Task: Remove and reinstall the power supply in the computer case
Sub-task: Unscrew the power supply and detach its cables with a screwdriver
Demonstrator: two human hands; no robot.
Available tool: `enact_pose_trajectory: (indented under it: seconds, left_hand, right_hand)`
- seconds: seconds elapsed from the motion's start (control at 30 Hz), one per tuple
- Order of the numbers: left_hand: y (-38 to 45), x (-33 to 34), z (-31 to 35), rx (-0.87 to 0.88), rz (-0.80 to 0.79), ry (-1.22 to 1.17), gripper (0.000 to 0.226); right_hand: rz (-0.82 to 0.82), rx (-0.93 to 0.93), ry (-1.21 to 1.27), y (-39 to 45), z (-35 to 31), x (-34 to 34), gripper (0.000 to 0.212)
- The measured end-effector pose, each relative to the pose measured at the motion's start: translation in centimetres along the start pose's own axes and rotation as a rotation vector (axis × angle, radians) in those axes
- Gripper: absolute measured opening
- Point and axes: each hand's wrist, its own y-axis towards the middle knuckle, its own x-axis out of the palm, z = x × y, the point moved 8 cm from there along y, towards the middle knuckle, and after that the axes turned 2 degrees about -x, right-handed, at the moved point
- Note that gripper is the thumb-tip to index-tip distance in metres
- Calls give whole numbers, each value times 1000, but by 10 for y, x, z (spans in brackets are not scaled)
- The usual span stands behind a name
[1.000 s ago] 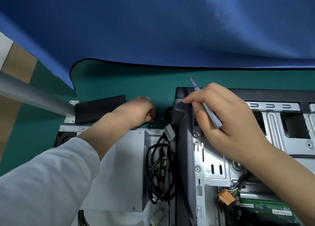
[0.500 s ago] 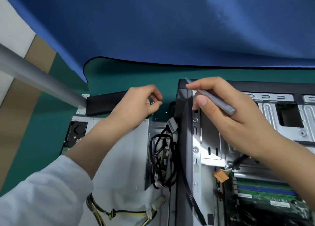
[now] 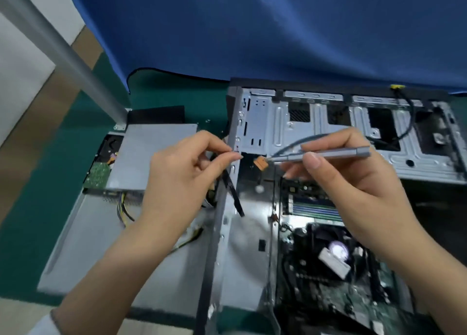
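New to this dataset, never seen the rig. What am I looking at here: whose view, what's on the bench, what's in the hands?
No robot: a head-worn camera looks down at a person's own hands. On the green mat an open computer case lies on its side, its motherboard exposed. The grey power supply sits out of the case, to its left. The right hand holds a slim grey screwdriver. The left hand pinches something tiny, perhaps a screw, at the case edge; it is too small to tell.

1. Even, fairly bright light; soft shadows only.
2. Motion blur smears the lower half, worst on the motherboard [image 3: 328,271].
3. Wide-angle bending curves the metal pole [image 3: 63,54] at left.
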Motion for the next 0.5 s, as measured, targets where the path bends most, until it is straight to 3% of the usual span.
enact_pose_trajectory:
  seconds: [0.13, 0.3, 0.5]
  left_hand:
    - [-39, 17, 28, -54, -58, -208, 13]
    - [-71, 43, 54, -6, -147, -226, 11]
    - [-94, 54, 65, -43, -163, -322, 11]
  right_hand:
    - [36, 17, 65, -40, -14, -3, 9]
    - [50, 83, 65, -77, -15, -5, 13]
    - [81, 97, 48, -106, -17, -19, 2]
